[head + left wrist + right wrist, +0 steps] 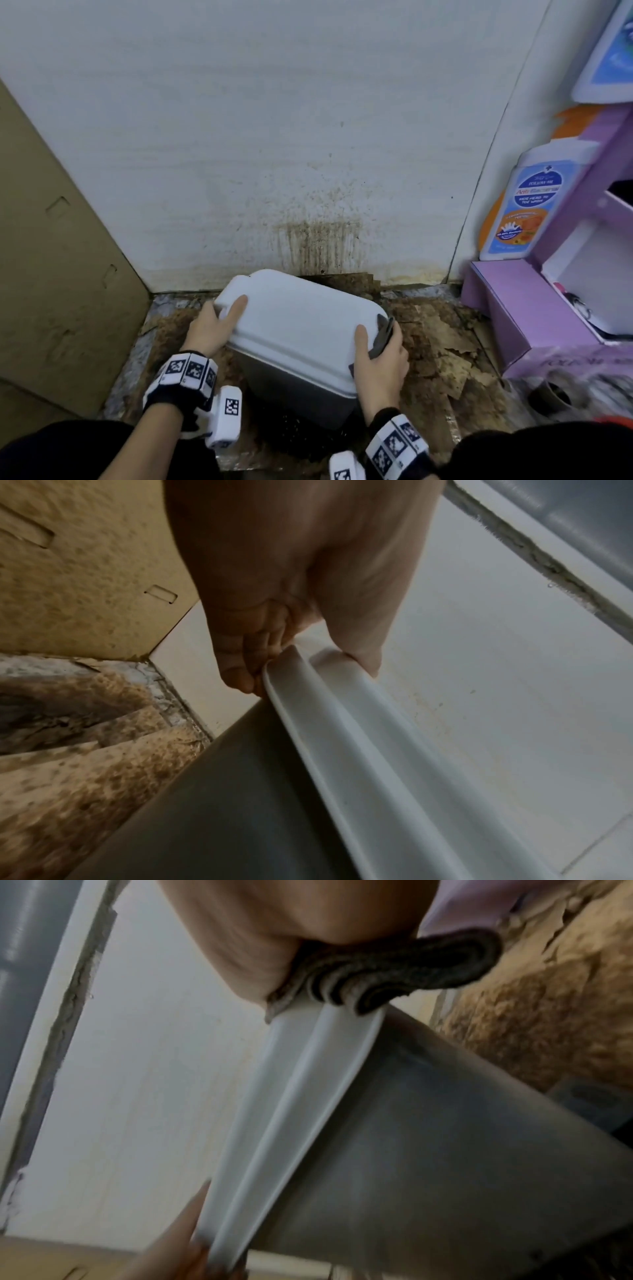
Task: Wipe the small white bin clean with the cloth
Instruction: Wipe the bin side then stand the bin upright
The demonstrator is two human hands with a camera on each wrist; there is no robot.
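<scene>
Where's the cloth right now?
Head view: the folded grey cloth is in the right hand, pressed against the bin lid's right edge.

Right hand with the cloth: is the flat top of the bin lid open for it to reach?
Probably yes. The right hand already grips the cloth against the lid's right edge; only the left hand's thumb rests on the lid's far left.

A white wall [274,137] stands behind, streaked with brown stains [322,243] near its foot. A cardboard sheet [58,257] leans at the left. The floor [442,339] is covered in dirty, torn brown paper. At the right stands a purple display stand [534,308] with a white bottle [527,202] bearing a blue and orange label. A dark round drain [551,397] lies near the stand's foot.
</scene>
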